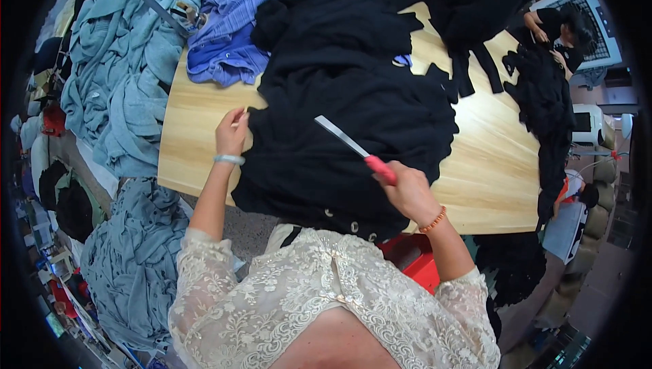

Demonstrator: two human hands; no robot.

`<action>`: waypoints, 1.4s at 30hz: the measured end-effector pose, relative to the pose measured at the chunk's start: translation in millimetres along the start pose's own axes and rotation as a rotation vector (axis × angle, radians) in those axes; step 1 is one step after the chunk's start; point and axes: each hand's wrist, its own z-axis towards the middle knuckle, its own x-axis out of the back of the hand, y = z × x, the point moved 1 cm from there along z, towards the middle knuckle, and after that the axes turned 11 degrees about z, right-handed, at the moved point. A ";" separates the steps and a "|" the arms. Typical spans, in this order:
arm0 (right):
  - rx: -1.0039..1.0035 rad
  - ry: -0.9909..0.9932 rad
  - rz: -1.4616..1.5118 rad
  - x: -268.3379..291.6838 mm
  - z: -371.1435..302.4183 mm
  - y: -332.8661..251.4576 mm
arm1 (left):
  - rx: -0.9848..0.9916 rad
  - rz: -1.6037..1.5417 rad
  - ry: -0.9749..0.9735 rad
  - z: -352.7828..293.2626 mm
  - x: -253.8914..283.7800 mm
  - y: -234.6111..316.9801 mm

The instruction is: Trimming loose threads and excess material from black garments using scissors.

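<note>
Fingers of the right hand (411, 196) clamped a red-handled blade (354, 147) over the black garment (353, 107) on the table (489, 185); left hand (231, 132) curled by its left edge, pinch undetermined. Taut cloth, blade angled off that hand, seemed safest.

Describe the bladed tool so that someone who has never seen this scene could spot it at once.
Find the pale wooden table, then the black fabric lying on it nearest the person. Over that, the right grip holds the tool. Its straight silvery blade and pinkish-red handle set it apart from the black fabric.
</note>
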 end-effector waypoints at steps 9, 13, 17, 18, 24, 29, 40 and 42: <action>-0.283 0.279 0.306 51.2 51.9 23.6 | 0.137 0.554 -0.243 123.0 -81.6 -0.4; -0.230 0.371 0.339 66.7 100.6 33.8 | 0.119 0.240 -0.248 130.7 -75.4 -16.0; -0.208 0.398 0.321 81.0 155.6 31.0 | -0.372 -0.165 -0.099 83.9 -48.1 112.1; -0.197 0.395 0.341 79.5 171.3 29.4 | -0.473 -0.094 -0.258 60.7 -31.5 156.3; -0.194 0.221 0.042 53.8 242.3 -11.4 | -1.022 -0.043 -0.983 -65.2 -44.4 185.2; -0.234 0.180 -0.315 -3.9 250.3 23.7 | -0.841 0.051 -0.928 -76.8 -23.8 162.0; -0.145 0.648 -0.032 102.0 168.0 81.5 | -0.702 0.374 -0.295 -24.8 25.4 153.7; -0.093 0.638 0.262 130.8 114.3 63.0 | -0.587 0.363 -0.162 -24.6 44.8 141.2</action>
